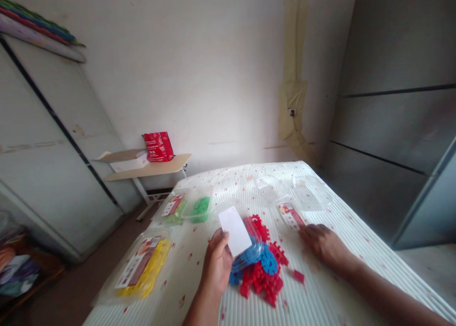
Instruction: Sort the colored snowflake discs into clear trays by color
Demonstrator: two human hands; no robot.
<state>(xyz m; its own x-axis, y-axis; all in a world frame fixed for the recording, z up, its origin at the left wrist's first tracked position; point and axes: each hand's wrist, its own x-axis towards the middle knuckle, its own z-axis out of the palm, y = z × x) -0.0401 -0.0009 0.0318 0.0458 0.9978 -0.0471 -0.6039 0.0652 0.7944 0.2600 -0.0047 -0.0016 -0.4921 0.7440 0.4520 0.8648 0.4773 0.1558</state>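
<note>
Head view. The table is covered by a white ribbed cloth with small red marks and fills the lower frame.

At its near left edge lies a sealed pack of yellow pieces, and further back a pack of green pieces; both are shut and well apart from the hands.

The clear plastic box is at the centre of the table, lifted and tilted towards the right, with a white card against its upper face. The left hand is clenched on its near edge, thumb on top.

Below the box's mouth sits a loose heap of red pieces, with blue pieces lying on it and at the box's lip.

The right hand rests palm down on the cloth, released and grasping nothing. Its fingertips are just beside a labelled clear lid (whether they touch cannot be told).

One stray red piece lies apart, to the right of the heap.

Judgement: the tilt is best kept low and directly over the heap so that pieces land on it and do not scatter towards the table edge. The idle hand could usefully guard the right side of the heap.
</note>
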